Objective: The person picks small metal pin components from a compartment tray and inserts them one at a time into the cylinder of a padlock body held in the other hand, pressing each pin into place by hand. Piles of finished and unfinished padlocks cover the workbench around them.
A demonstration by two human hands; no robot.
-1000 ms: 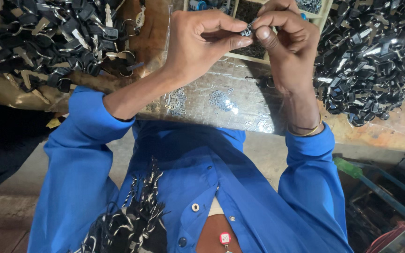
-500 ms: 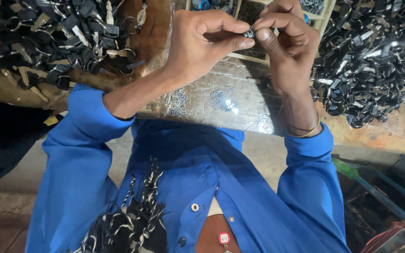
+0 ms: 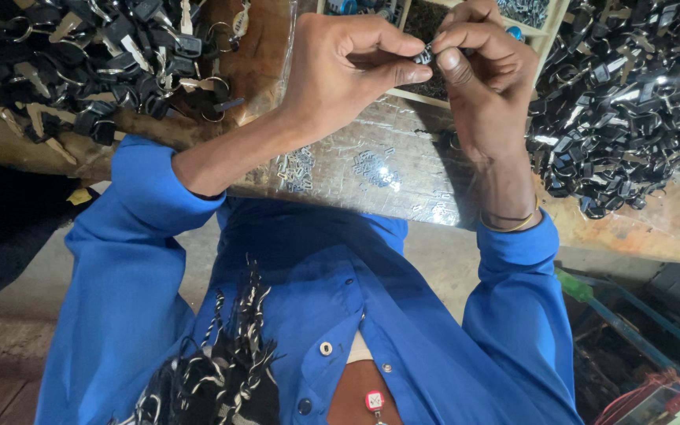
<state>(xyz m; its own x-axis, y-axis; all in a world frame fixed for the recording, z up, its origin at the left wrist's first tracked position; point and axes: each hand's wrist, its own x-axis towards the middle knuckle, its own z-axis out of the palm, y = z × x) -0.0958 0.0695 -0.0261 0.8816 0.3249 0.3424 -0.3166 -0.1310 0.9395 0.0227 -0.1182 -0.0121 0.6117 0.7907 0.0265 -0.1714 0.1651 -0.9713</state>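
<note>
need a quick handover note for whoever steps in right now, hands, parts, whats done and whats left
Left hand: thumb and fingers pinched on a small dark metal part.
Right hand: fingertips pinch the same part from the other side, above the wooden tray.
Parts: pile of black-headed keys on the bench to the left, a larger glossy black pile to the right, and a foil-wrapped board below the hands.
Done: one part picked up and held between both hands.
Left: both piles look large; which pile is finished cannot be told.
</note>
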